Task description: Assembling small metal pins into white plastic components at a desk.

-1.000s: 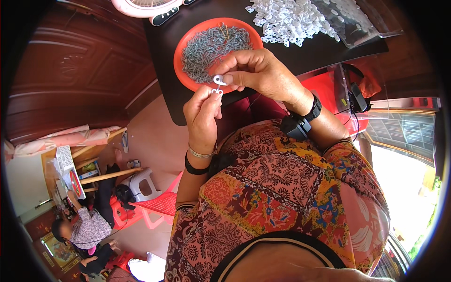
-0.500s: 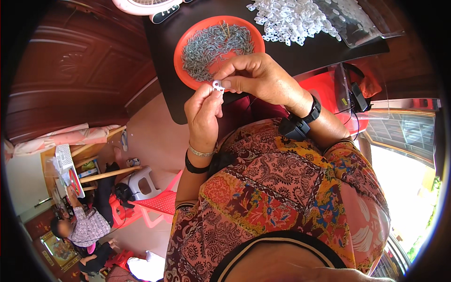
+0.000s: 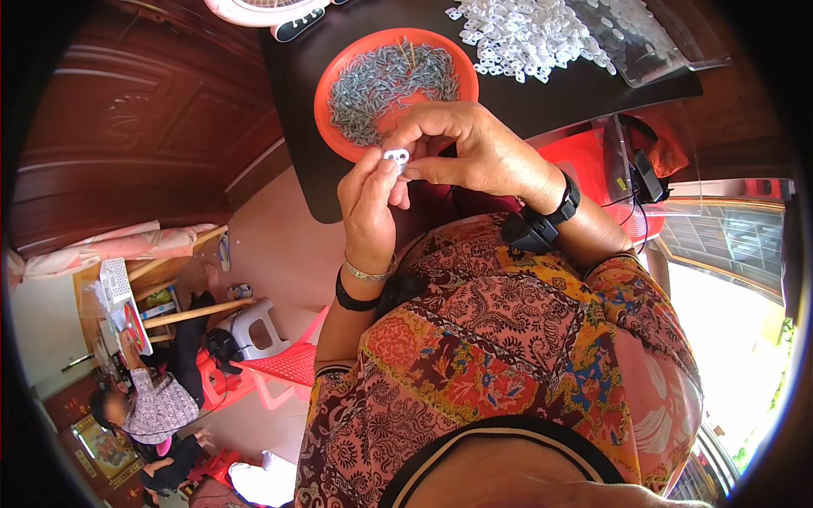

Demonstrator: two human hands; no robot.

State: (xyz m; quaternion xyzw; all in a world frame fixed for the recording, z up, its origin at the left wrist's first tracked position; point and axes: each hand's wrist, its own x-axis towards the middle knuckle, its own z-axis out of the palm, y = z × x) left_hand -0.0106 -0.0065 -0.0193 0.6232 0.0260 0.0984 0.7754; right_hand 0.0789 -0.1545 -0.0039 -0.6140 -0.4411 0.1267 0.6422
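Observation:
A small white plastic piece with two holes (image 3: 397, 156) is pinched between the thumb and fingers of my left hand (image 3: 369, 196). My right hand (image 3: 483, 152) comes from the other side, with its thumb against the piece's lower right edge and its index finger curled behind. Whether a screw is also between those fingers is hidden. Just beyond my hands sits an orange-red round basin (image 3: 323, 110), holding many grey screws (image 3: 360, 89) and a couple of thin yellowish sticks (image 3: 407, 54).
On the dark table (image 3: 296, 157), a heap of white plastic pieces (image 3: 533, 38) lies at the far right beside a clear plastic container (image 3: 635, 51). A pink fan-like object (image 3: 262, 12) stands at the far left. Another person (image 3: 161, 406) sits at lower left near a red chair (image 3: 292, 366).
The white piece has turned so its two-holed face shows more fully. My left hand has shifted slightly right, and my right thumb has moved down along the piece's edge.

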